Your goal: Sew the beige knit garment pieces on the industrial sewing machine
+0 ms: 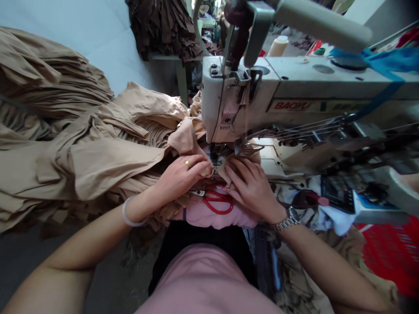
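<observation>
The tan cloth [187, 141] runs in folds beneath both hands and up to the foot of the sewing machine, where it bunches. The left hand [183, 178] is closed over a fold, fingers curled down onto it. The right hand [250, 188] lies open, fingers spread and pressing flat, just beside the left. The needle area [216, 156] is mostly hidden by the machine head and cloth, so the stitching cannot be made out. Red-handled scissors [218, 199] lie directly below the hands on soft pink fabric [218, 216]. The white BAOYU sewing machine [278, 91] looms to the right, threads taut, while matte tan pleated garments [49, 83] heap up on the left.
</observation>
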A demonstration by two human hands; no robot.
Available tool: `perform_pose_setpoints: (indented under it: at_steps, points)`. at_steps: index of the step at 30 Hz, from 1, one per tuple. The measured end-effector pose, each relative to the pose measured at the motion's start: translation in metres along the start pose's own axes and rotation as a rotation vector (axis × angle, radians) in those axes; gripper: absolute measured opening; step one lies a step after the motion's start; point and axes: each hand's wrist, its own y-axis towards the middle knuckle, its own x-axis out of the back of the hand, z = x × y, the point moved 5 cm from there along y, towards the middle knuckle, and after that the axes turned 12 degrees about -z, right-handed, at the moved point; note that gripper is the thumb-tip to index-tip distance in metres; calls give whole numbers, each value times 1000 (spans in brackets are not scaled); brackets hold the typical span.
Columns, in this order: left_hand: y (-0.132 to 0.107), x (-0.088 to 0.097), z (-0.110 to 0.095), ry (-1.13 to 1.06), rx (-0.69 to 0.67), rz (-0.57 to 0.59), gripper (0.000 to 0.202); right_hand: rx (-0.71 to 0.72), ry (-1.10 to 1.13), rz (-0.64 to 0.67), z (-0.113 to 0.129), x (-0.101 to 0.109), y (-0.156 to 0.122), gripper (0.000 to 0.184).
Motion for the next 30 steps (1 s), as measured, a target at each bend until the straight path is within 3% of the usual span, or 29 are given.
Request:
perform_pose_setpoints:
  at_steps: [3,5,7,11,15,17,21,25,27,30]
  points:
    - [-2,4,-1,-98,52,15,18,78,164,-52,28,6,-20,36]
    - [-1,10,-6,-279,106,20,16,79,211,64,44,-3,-35,29]
    - [3,13,-12,-562,264,91,17,50,203,169,53,-14,-43,31]
    - [11,17,-19,-1005,633,286,16,-26,202,270,52,-27,-38,31]
    - [19,24,-18,-1164,723,322,14,-174,306,377,41,-26,-36,30]
    - [18,26,-16,-1205,755,336,17,-325,405,403,33,-20,-46,36]
    - [9,22,-16,-1301,879,392,21,-705,769,378,27,4,-72,50]
    - [1,15,-17,-1348,935,418,26,-1130,1354,329,39,26,-84,50]
    - [-1,12,-14,-1348,950,375,29,-1206,1650,323,50,33,-77,54]
    - [-3,8,-10,-1353,956,318,31,-1106,1877,392,61,38,-59,68]
